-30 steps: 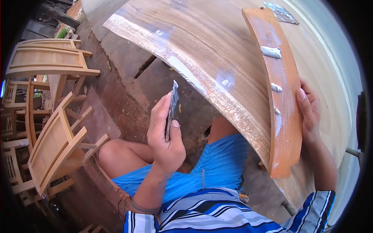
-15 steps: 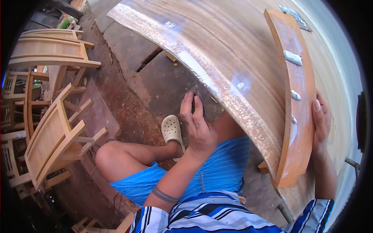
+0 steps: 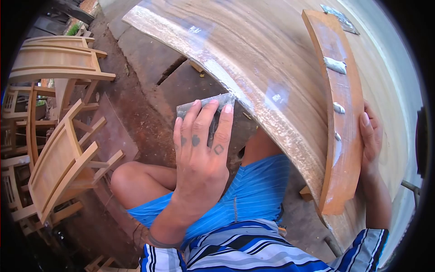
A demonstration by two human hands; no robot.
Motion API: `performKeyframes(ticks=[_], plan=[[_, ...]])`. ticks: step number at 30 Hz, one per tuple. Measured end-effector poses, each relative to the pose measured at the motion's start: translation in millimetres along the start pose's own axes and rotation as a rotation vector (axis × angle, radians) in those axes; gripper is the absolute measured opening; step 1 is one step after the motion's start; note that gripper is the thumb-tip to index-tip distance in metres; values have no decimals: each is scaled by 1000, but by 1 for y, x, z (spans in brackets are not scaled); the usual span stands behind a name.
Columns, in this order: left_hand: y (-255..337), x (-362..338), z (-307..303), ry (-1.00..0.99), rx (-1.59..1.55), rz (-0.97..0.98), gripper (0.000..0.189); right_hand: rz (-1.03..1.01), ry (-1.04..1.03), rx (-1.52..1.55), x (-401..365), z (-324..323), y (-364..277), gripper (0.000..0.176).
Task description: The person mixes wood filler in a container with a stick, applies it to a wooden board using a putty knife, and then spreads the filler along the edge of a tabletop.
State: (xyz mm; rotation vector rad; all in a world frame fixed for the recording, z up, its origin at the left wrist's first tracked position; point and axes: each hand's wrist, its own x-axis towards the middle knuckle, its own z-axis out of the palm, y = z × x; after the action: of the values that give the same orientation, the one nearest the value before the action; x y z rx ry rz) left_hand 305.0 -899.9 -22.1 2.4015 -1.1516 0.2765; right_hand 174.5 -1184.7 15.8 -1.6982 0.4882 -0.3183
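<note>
My left hand (image 3: pixel 201 145), its back towards me, grips a thin grey putty scraper (image 3: pixel 186 109). The scraper's far corner is beside the white, putty-smeared edge of the large wooden tabletop (image 3: pixel 235 50); whether it touches cannot be made out. On the right, my right hand (image 3: pixel 371 136) closes round the outer side of a curved wooden piece (image 3: pixel 346 163), thumb against it. This piece lies across the tabletop and carries dabs of white putty (image 3: pixel 335 65) along its face. A second flat scraper (image 3: pixel 342 20) rests beyond its upper end.
Several unfinished wooden chairs (image 3: pixel 63 158) stand on the left over reddish dirt ground. Under the tabletop's edge are dark floor slabs (image 3: pixel 145 54) with a gap between them. My bent knee (image 3: pixel 131 179) in blue shorts is below my left hand. A small wood block (image 3: pixel 306 193) sits beneath the tabletop.
My left hand has turned and shifted left, bringing the scraper's flat face into view. The shoe is now hidden behind it. The curved piece has barely moved in view.
</note>
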Motion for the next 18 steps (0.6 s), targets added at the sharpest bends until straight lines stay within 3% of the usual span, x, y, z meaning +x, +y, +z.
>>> performKeyframes(ticks=[6,18], plan=[[2,-5,7,-11,8,5,54,4,-6,12,0,-2,2,51],[9,-13,43,182,-203,22,60,2,-3,-21,-1,-3,3,53]])
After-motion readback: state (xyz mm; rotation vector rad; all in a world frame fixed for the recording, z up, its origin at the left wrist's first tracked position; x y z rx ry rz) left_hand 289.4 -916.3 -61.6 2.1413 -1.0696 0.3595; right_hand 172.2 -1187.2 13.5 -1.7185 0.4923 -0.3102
